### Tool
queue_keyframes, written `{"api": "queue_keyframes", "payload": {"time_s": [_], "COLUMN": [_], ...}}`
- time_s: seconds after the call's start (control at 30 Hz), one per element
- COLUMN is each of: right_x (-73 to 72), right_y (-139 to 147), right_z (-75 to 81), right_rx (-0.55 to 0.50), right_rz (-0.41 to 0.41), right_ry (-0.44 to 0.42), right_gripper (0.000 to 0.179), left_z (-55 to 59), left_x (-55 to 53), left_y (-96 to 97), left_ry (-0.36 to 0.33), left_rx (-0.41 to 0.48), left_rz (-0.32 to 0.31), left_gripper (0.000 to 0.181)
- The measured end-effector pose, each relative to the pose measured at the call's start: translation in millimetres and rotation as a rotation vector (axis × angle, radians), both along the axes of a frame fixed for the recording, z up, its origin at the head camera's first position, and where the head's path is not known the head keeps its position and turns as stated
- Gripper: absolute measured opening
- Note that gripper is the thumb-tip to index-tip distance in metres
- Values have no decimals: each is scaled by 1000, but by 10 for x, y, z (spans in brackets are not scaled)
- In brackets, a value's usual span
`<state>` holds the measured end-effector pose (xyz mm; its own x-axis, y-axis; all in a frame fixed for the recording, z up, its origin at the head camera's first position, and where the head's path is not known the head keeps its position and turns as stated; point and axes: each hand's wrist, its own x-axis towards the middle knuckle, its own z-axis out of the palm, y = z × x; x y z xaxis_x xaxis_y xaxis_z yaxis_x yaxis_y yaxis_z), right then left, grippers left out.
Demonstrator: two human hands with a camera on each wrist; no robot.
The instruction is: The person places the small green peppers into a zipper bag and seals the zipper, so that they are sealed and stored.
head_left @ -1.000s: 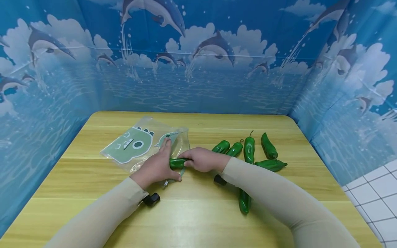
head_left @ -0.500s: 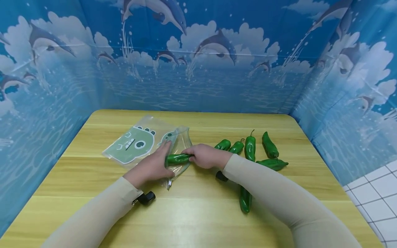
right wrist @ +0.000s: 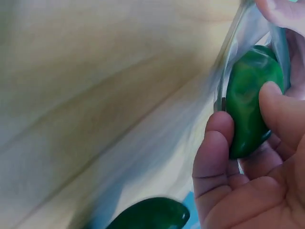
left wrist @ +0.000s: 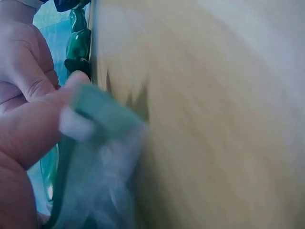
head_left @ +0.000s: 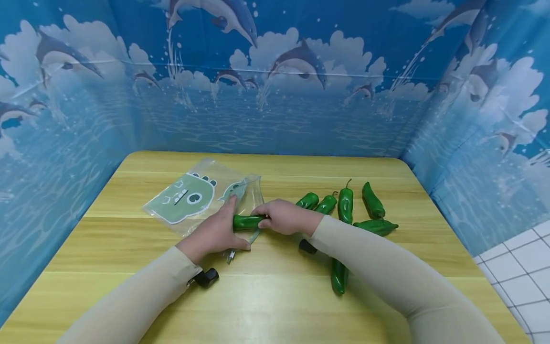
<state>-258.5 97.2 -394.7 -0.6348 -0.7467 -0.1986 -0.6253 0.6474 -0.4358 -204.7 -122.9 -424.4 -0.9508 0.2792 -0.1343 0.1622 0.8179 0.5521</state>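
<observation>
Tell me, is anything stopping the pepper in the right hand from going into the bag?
Nothing visible: the right hand holds the green pepper with its far end between the parted edges of the bag.

We see a plain beige left sleeve [head_left: 133, 298], lightly wrinkled, a matching right sleeve [head_left: 374, 263] with deeper creases, a black left wrist camera [head_left: 207, 277] and black right wrist camera [head_left: 307, 246], and a bare left hand [head_left: 216, 231] and right hand [head_left: 283, 217].

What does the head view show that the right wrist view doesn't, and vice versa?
Head only: the cartoon face printed on the clear bag, both sleeves and the white tiles.
Right wrist only: the palm side of the right hand.
Both: that hand gripping a green pepper at the bag's opening, some of the left hand, and the table.
</observation>
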Motion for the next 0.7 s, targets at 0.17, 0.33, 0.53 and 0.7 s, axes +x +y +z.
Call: {"api": "queue_keyframes", "payload": {"time_s": [0.17, 0.33, 0.53, 0.7], "right_x": [-8, -14, -41, -53], "right_y": [-7, -17, -25, -43], "right_z": [-38, -58, -66, -71], "right_rx": [-3, -37, -62, -80], "right_rz": [23, 9, -35, -37], "right_ry": [-42, -106, -165, -192], "right_gripper": [41, 44, 50, 42], "left_z": [15, 31, 49, 59], "left_x": [17, 24, 13, -10], "left_y": [24, 28, 31, 32], "left_ry": [1, -1, -17, -6], "left_rx": [43, 116, 181, 149], "left_rz": [16, 25, 41, 31], "left_gripper": [150, 148, 145, 144]}}
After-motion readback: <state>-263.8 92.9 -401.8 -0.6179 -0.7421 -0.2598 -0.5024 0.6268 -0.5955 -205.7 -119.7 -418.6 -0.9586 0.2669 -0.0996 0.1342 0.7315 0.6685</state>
